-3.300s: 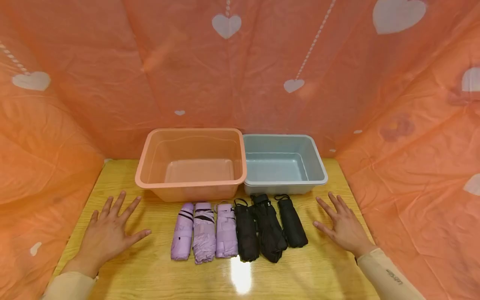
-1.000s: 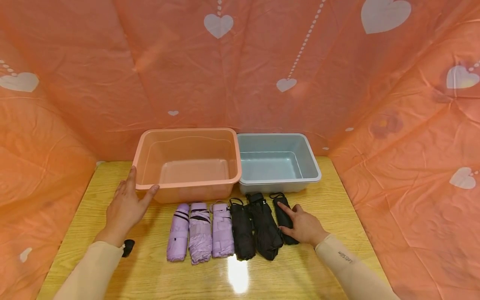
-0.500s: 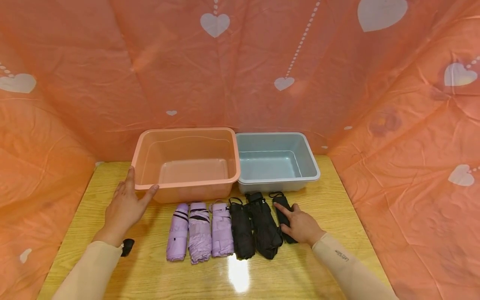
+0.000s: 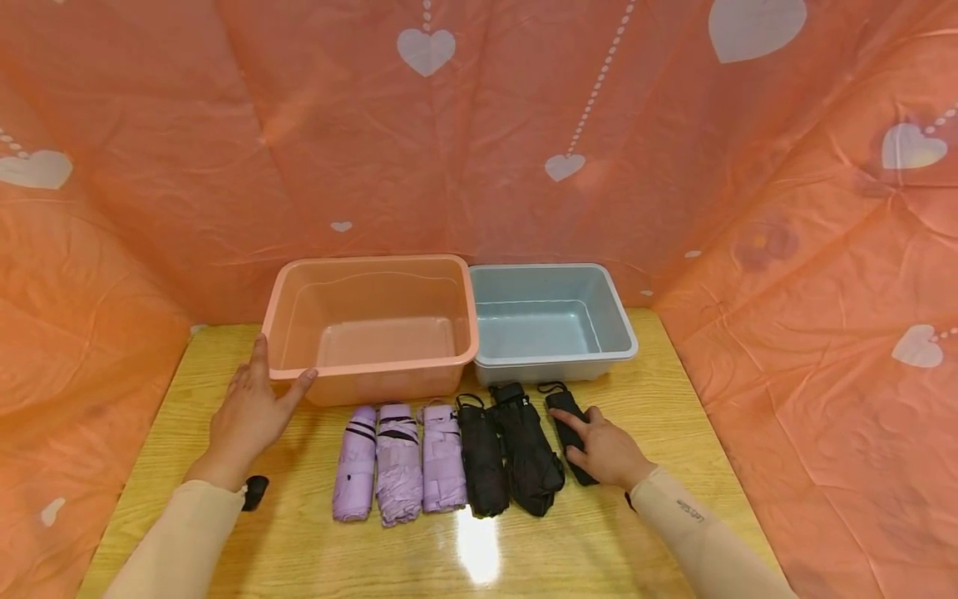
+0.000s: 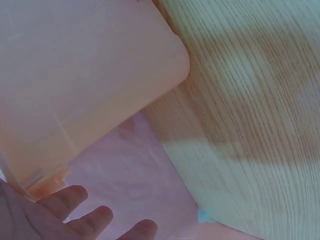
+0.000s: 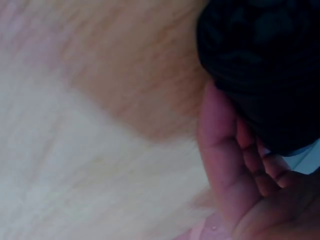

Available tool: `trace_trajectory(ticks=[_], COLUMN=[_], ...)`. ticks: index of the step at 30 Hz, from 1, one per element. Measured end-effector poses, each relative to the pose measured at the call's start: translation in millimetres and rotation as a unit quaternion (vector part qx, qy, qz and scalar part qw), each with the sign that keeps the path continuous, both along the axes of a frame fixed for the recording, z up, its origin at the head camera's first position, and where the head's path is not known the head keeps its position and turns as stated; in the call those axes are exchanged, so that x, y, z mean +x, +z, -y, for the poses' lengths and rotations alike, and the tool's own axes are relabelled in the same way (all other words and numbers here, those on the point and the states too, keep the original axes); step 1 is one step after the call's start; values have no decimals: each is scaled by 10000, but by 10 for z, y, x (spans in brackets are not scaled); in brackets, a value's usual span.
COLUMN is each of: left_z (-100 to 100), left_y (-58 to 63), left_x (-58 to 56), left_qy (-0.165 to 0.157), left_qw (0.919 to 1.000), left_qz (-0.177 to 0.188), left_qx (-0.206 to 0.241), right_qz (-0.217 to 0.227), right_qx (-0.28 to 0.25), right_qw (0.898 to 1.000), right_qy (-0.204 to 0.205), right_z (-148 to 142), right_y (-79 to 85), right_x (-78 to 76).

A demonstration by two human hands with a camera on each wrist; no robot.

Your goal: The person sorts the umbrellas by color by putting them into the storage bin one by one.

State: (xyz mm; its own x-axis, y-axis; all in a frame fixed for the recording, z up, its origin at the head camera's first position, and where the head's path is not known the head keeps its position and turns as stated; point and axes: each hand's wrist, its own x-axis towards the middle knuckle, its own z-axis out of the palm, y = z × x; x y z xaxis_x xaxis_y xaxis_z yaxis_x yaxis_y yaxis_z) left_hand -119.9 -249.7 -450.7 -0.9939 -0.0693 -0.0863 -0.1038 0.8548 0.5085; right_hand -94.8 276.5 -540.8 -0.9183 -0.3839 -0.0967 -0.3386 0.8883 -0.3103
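Observation:
The left hand (image 4: pixel 250 416) is at the near left corner of an orange plastic bin (image 4: pixel 374 384), thumb at the front rim and index finger along the left side. Its other fingers (image 5: pixel 92 222) stretch out loosely beside the bin's wall in the left wrist view. The right hand (image 4: pixel 609 451) grips the rightmost black folding umbrella (image 4: pixel 565 405), which lies on the table; in the right wrist view fingers close around this umbrella (image 6: pixel 265 70). Left of it lie a bulkier black umbrella (image 4: pixel 531 457) and a slimmer black one (image 4: pixel 484 466).
Three purple folding umbrellas, the left one (image 4: pixel 355 466), the middle one (image 4: pixel 399 470) and the right one (image 4: pixel 443 462), continue the row. A grey-blue bin (image 4: pixel 554 363) stands right of the orange one. Orange cloth (image 4: pixel 479 150) surrounds the wooden table (image 4: pixel 359 557) at the back and sides.
Both hands were spread apart over the table's sides. The left has moved to the orange bin's corner, the right onto the rightmost black umbrella, whose near end has just shifted slightly rightward.

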Motion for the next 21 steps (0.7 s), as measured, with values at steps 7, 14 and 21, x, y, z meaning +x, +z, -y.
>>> trace_trajectory(ticks=[7, 14, 21], left_z=[6, 6, 24], left_y=[-7, -35, -57], left_x=[-6, -7, -9], left_qy=[26, 0, -80], left_qw=[10000, 9999, 9995], left_qz=[3, -56, -214], left_qx=[32, 111, 216], right_qz=[149, 228, 229], right_qx=[-420, -724, -1181], right_qw=[9986, 9963, 9921], right_qy=[-271, -413, -357], right_z=[-115, -225, -318], right_y=[-7, 247, 642], right_x=[64, 185, 300])
